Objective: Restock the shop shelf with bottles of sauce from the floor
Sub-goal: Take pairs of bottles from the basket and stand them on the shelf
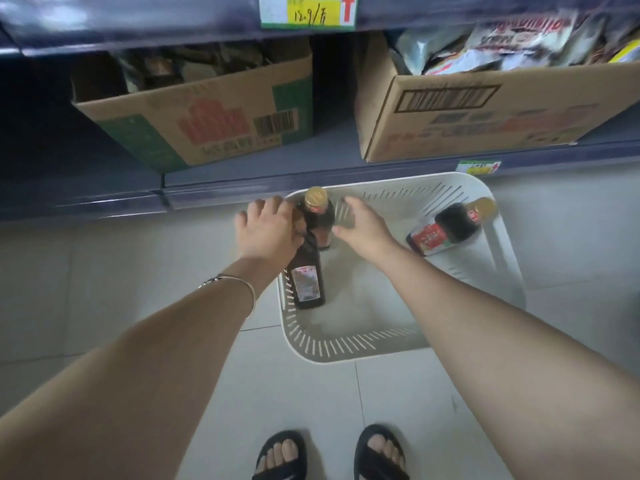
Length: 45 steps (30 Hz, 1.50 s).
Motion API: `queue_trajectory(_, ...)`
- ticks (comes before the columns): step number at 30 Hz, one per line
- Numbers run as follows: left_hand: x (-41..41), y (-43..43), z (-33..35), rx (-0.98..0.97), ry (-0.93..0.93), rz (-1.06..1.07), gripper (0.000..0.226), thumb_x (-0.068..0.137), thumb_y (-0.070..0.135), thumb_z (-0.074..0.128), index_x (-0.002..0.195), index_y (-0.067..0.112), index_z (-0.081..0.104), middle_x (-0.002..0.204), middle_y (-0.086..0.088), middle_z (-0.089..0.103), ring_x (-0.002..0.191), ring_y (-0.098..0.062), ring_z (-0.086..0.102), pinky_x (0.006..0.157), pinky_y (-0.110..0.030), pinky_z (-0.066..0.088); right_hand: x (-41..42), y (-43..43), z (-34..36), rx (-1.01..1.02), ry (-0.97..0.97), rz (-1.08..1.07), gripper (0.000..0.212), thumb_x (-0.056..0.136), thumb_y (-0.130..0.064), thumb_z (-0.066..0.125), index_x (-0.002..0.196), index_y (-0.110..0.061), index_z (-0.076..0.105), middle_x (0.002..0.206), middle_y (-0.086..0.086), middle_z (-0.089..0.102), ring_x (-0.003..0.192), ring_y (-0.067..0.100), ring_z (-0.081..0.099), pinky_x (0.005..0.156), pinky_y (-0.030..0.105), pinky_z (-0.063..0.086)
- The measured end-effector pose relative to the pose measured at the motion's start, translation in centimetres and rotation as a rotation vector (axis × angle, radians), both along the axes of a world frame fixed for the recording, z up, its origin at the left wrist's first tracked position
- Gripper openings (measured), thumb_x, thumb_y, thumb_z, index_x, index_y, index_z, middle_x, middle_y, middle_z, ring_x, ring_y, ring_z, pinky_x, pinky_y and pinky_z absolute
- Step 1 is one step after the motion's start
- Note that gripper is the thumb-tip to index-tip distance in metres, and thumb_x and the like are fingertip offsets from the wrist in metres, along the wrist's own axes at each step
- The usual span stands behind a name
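Observation:
A white slotted plastic basket sits on the tiled floor below the shelf. Three dark sauce bottles are in it. My left hand grips the top of one dark bottle with a pale label, at the basket's left side. A second bottle with a gold cap stands upright just behind it. My right hand is open, fingers spread, right next to that gold-capped bottle, touching or nearly touching it. A third bottle with a red label lies on its side in the basket's far right corner.
The low blue shelf runs across the view just beyond the basket. On it stand a cardboard box at left and a second box full of packets at right, with a gap between them. A price tag hangs above. My sandalled feet are at the bottom.

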State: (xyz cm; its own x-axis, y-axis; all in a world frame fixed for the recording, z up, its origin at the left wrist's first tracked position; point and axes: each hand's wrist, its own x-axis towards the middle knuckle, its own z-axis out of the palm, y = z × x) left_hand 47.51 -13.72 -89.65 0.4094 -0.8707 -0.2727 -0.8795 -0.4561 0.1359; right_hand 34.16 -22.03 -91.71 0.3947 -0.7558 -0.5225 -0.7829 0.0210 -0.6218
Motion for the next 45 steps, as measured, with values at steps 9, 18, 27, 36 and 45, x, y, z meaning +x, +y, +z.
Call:
queue_trajectory(9, -0.7, 3.6, -1.6, -0.082, 0.277, -0.316, 0.053, 0.078, 0.031, 0.067, 0.121, 0.008, 0.046, 0.112, -0.012, 0.062, 0.103, -0.033, 0.057, 0.084, -0.034, 0.039, 2.3, -0.2, -3.1, -0.131, -0.015, 0.08, 0.06, 0.069, -0.016, 0.08, 0.119, -0.022, 0.047, 0.121, 0.005, 0.062, 0.108, 0.027, 0.059, 0.092, 0.038, 0.048)
queue_trajectory(18, -3.4, 3.3, -2.6, 0.292, 0.132, -0.417, 0.055, 0.07, 0.061, 0.057, 0.121, 0.047, 0.041, 0.12, 0.012, 0.061, 0.131, -0.014, 0.041, 0.11, -0.039, 0.012, 2.2, -0.5, -4.4, -0.091, -0.02, 0.103, 0.06, 0.069, -0.023, 0.081, 0.122, -0.016, 0.055, 0.122, 0.008, 0.063, 0.113, 0.026, 0.057, 0.091, 0.024, 0.042)
queue_trajectory(27, -5.5, 1.5, 5.5, 0.078, 0.647, 0.022, 0.031, 0.067, 0.037, 0.07, 0.096, 0.026, 0.063, 0.094, -0.005, 0.071, 0.096, -0.026, 0.065, 0.092, -0.035, 0.047, -4.2, -0.4, 4.5, -0.105, -0.081, -0.374, 0.05, 0.069, -0.025, 0.079, 0.114, -0.014, 0.059, 0.111, 0.008, 0.068, 0.108, 0.026, 0.061, 0.085, 0.027, 0.044)
queue_trajectory(36, -9.7, -1.0, 21.3, -0.042, 0.868, -0.024, 0.025, 0.076, 0.015, 0.072, 0.098, 0.019, 0.061, 0.091, 0.001, 0.063, 0.085, -0.016, 0.058, 0.072, -0.016, 0.041, -10.4, 0.2, 19.2, -0.149, -0.066, -0.432, 0.048, 0.068, -0.025, 0.081, 0.109, -0.01, 0.061, 0.105, 0.013, 0.07, 0.103, 0.031, 0.063, 0.088, 0.038, 0.05)
queue_trajectory(45, -12.8, -1.1, 36.1, -0.028, 0.717, -0.129, 0.028, 0.073, 0.023, 0.073, 0.099, 0.018, 0.063, 0.091, 0.0, 0.062, 0.085, -0.016, 0.054, 0.069, -0.02, 0.034, -15.1, 2.7, 34.2, -0.139, -0.143, -0.518, 0.048, 0.066, -0.026, 0.081, 0.11, -0.016, 0.062, 0.105, 0.007, 0.07, 0.102, 0.025, 0.064, 0.092, 0.038, 0.05)
